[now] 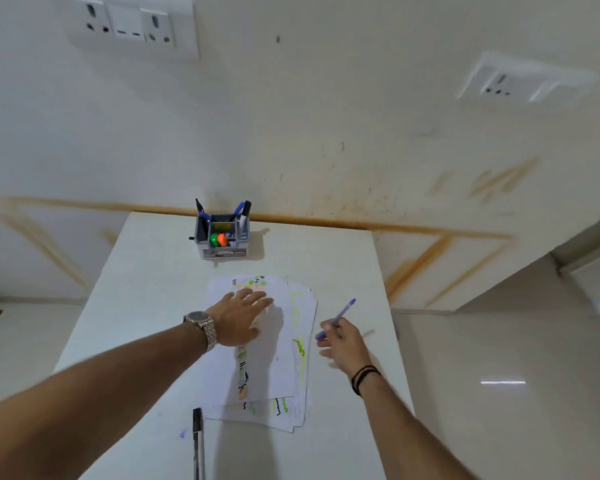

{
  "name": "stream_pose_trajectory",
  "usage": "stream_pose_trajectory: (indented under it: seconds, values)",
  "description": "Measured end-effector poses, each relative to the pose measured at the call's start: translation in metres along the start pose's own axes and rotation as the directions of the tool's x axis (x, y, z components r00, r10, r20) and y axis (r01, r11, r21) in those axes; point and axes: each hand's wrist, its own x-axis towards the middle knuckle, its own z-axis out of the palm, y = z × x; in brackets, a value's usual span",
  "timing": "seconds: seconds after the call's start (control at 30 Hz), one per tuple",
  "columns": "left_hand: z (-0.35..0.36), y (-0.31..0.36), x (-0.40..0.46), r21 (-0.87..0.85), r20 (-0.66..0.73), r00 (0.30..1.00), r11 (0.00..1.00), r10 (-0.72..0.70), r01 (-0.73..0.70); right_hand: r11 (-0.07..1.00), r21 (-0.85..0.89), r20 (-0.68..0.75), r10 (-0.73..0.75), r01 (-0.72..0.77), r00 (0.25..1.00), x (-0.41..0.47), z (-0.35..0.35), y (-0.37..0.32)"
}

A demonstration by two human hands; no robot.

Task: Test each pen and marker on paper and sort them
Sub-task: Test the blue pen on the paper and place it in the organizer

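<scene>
Here: blue pen, slim, held in the right hand just right of the paper; long axis slants up and away to the right, the low end pinched in curled fingers.
Left hand, flat on the paper stack, fingers straight and spread; metal watch on the wrist.
Paper: several white sheets, loosely fanned, scribbled green, yellow, orange and black.
Black pen, lying on the counter near the front edge, long axis running toward the far wall.
Grey box holder, at the far edge, pens upright, green and orange caps in front.
Counter: white, smooth, rectangular. Wall: cream, stained brown, with white sockets.
</scene>
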Motion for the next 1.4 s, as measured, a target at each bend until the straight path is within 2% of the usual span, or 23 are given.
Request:
stream_pose_trajectory:
  seconds: [0.07, 0.17, 0.27, 0.33, 0.4, 0.53, 0.6, 0.7, 0.8, 0.93, 1.1, 1.23, 1.4]
  values:
    - [-0.007, 0.027, 0.011, 0.035, 0.042, 0.997, 0.997, 0.061, -0.062, 1.0, -0.003, -0.069, 0.017, -0.017, 0.997, -0.003, -0.037, 0.006]
    - [-0.024, 0.071, 0.042, 0.04, 0.027, 0.991, 0.991, 0.13, -0.131, 0.999, 0.004, -0.222, 0.049, -0.049, 0.974, 0.003, -0.095, 0.024]
    - [-0.042, 0.119, 0.085, 0.025, 0.016, 0.989, 0.988, 0.149, -0.149, 0.992, -0.064, -0.311, 0.082, -0.107, 0.947, 0.022, -0.151, 0.066]
    - [-0.048, 0.154, 0.118, 0.003, 0.052, 0.993, 0.994, 0.11, -0.11, 0.986, -0.081, -0.333, 0.109, -0.143, 0.936, 0.045, -0.191, 0.101]
    - [-0.053, 0.187, 0.154, -0.024, 0.1, 0.993, 0.998, 0.064, -0.062, 0.981, -0.059, -0.3, 0.162, -0.187, 0.94, 0.067, -0.226, 0.129]
    - [-0.055, 0.239, 0.23, -0.063, 0.163, 0.983, 0.994, -0.08, 0.092, 0.966, -0.002, -0.234, 0.252, -0.259, 0.939, 0.09, -0.278, 0.134]
    - [-0.056, 0.256, 0.26, 0.036, 0.2, 0.96, 0.981, -0.193, 0.19, 0.957, -0.014, -0.184, 0.282, -0.289, 0.942, 0.112, -0.296, 0.137]
    - [-0.058, 0.271, 0.289, 0.226, 0.215, 0.934, 0.945, -0.286, 0.238, 0.946, -0.098, -0.123, 0.297, -0.309, 0.947, 0.145, -0.314, 0.133]
    - [-0.055, 0.272, 0.3, 0.314, 0.179, 0.95, 0.93, -0.257, 0.192, 0.932, -0.243, -0.066, 0.261, -0.27, 0.963, 0.179, -0.325, 0.127]
    - [-0.05, 0.267, 0.298, 0.379, 0.142, 0.969, 0.915, -0.203, 0.136, 0.888, -0.38, 0.026, 0.29, -0.259, 0.957, 0.213, -0.328, 0.127]
    - [-0.052, 0.265, 0.294, 0.231, 0.158, 0.95, 0.946, -0.268, 0.228, 0.882, -0.382, 0.045, 0.316, -0.276, 0.948, 0.218, -0.331, 0.13]
    - [-0.055, 0.264, 0.288, 0.158, 0.167, 0.95, 0.959, -0.263, 0.237, 0.9, -0.304, 0.091, 0.355, -0.313, 0.931, 0.193, -0.326, 0.13]
    - [-0.068, 0.258, 0.275, -0.054, 0.202, 0.954, 0.97, -0.22, 0.235, 0.93, -0.272, 0.101, 0.282, -0.246, 0.954, 0.149, -0.301, 0.103]
